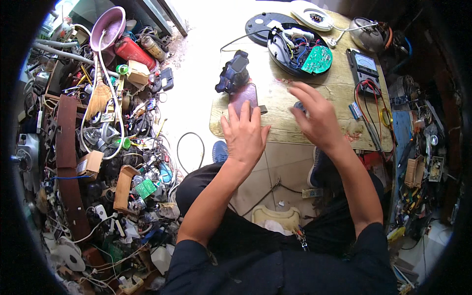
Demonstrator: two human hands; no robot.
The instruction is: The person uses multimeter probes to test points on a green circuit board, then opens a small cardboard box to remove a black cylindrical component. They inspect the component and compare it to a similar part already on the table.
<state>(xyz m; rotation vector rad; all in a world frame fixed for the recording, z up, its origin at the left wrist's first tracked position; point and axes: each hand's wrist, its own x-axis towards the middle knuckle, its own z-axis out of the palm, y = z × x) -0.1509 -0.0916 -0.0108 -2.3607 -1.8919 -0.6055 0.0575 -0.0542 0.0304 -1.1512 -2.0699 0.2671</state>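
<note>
My left hand (244,135) lies at the near left edge of the wooden table (280,125), fingers stretched. Its fingertips touch the near end of a flat, mauve, rounded-corner slab (244,94). Just beyond the slab is a dark, jointed holder-like object (233,72); its exact kind is unclear. My right hand (318,120) is over the right of the table, fingers bent and apart. A small round grey piece (299,105) shows between its thumb and fingers; it appears to lie on the table. A small dark tab (263,109) lies beside my left fingers.
An opened round black appliance (282,51) with a green circuit board (317,60) sits at the back, near a white ring-shaped part (312,15). To the right lies a multimeter (364,66) with leads. Piled parts, cables and a broom (100,98) crowd the left.
</note>
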